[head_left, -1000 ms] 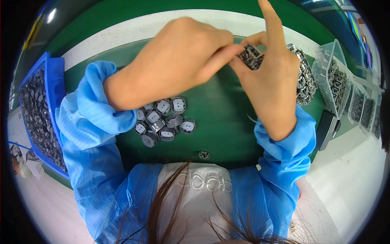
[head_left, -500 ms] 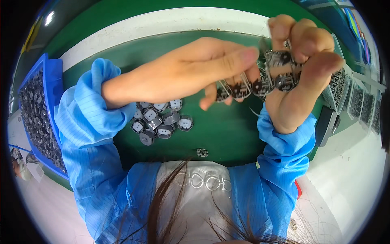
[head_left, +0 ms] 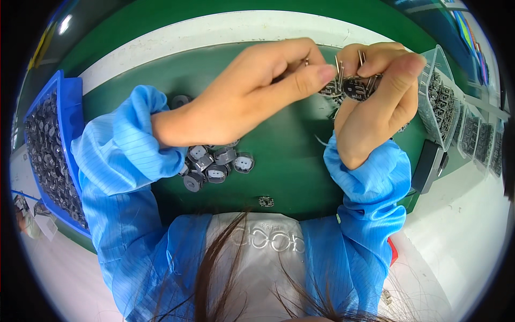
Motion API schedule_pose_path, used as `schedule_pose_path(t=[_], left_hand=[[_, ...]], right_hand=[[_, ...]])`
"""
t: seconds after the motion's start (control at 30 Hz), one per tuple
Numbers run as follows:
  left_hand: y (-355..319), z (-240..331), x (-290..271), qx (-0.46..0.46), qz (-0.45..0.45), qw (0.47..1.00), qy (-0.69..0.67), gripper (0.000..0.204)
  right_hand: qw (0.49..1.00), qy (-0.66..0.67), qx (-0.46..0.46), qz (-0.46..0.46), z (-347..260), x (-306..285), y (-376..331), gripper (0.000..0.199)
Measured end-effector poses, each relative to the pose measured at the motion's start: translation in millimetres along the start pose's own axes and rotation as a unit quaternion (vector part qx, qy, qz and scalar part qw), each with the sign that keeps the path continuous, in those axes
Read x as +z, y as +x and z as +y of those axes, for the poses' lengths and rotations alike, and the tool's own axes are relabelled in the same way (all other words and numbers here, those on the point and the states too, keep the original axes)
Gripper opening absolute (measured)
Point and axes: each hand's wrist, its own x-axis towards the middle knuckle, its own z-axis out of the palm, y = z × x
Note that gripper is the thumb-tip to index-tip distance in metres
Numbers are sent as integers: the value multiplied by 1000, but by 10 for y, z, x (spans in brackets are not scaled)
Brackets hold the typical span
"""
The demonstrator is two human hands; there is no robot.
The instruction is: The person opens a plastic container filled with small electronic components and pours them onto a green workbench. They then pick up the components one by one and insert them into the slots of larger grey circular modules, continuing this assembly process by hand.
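Observation:
My left hand (head_left: pixel 263 88) is closed, its thumb pressed at the edge of small round circuit boards (head_left: pixel 358 89) with thin metal pins standing up from them. Facing it, my right hand (head_left: pixel 383 88) grips the same boards between thumb and bent fingers. The hands are raised over the far right of the green work surface, and the fingers partly cover the boards. A single small circuit board (head_left: pixel 266 201) lies on the surface close to my body. Below my left forearm sits a pile of grey round housings (head_left: pixel 217 163), partly hidden by the sleeve.
At the left stands a blue bin (head_left: pixel 72 112) full of dark round parts. Clear plastic trays (head_left: pixel 437 99) with more circuit boards stand at the right, beside a black flat box (head_left: pixel 429 166). A white ledge (head_left: pixel 225 29) runs along the far side.
The boards were hanging in a row between my hands; now they are turned with their pins up. My right hand has lowered and my left wrist has tilted up.

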Motion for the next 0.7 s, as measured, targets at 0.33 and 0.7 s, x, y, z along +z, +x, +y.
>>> schedule_pose_path(t=[0.33, 0.7], left_hand=[[70, -48, -42, 121, 9, 992, -31, 24], [38, -127, -152, 230, 82, 890, 384, 58]], right_hand=[[937, 161, 305, 49, -119, -140, 127, 36], [945, -140, 208, -212, -231, 59, -56, 44]])
